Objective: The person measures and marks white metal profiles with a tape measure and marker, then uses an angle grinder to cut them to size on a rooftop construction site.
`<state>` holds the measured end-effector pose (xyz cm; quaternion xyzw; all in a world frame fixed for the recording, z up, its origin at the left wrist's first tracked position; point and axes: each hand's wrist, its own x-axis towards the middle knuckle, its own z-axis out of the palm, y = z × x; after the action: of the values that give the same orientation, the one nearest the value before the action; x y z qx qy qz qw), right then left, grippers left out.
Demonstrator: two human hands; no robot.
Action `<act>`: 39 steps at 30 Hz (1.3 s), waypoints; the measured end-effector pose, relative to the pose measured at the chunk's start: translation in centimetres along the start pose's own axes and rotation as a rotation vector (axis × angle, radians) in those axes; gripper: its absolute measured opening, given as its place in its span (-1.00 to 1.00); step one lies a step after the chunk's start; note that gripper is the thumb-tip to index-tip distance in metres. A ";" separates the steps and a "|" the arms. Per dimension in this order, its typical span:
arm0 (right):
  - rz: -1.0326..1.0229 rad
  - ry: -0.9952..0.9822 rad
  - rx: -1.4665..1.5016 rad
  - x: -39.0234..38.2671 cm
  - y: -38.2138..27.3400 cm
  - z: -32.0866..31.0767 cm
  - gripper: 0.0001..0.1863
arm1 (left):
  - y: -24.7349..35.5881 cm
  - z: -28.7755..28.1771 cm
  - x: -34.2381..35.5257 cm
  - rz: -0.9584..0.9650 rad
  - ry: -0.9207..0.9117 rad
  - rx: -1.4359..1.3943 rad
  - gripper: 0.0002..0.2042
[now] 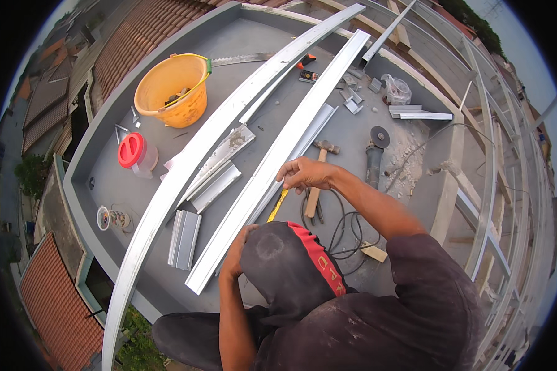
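Observation:
Neither of my hands is in view. A co-worker in a dark cap (272,260) and dusty dark shirt (371,334) crouches at the lower middle. That person's right hand (306,173) is bent over a long pale metal profile (309,105), beside a yellow tape measure blade (278,205). Whether its fingers grip the blade, I cannot tell. The co-worker's left hand (236,247) is by the near end of the profile, partly hidden by the cap. A wooden-handled hammer (314,195) and an angle grinder (374,161) lie to the right.
Another long metal profile (210,136) crosses on the left, its near end past the grey parapet (80,204). Beyond it stand an orange bucket (189,108) and a red-lidded jug (143,157). Short offcuts (184,238) and a black cable (346,250) lie about. Metal framing (486,154) runs along the right.

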<state>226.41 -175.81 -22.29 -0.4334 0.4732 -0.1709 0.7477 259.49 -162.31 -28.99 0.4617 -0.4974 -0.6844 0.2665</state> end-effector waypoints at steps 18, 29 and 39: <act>-0.286 0.651 0.027 0.8 11.7 11.6 -0.50 | 1.1 0.9 1.2 -0.076 0.036 0.000 -0.51; -0.171 0.694 0.165 2.8 6.4 2.7 -0.64 | 0.9 0.4 0.4 -0.051 0.066 -0.012 -0.57; -0.251 1.074 0.090 1.3 -4.1 -14.3 -0.72 | 4.3 -0.4 2.3 -0.073 0.037 -0.027 -0.62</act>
<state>215.40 -185.94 -22.26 -0.3059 0.7250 -0.4759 0.3928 258.49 -165.96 -25.87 0.4884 -0.4660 -0.6916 0.2568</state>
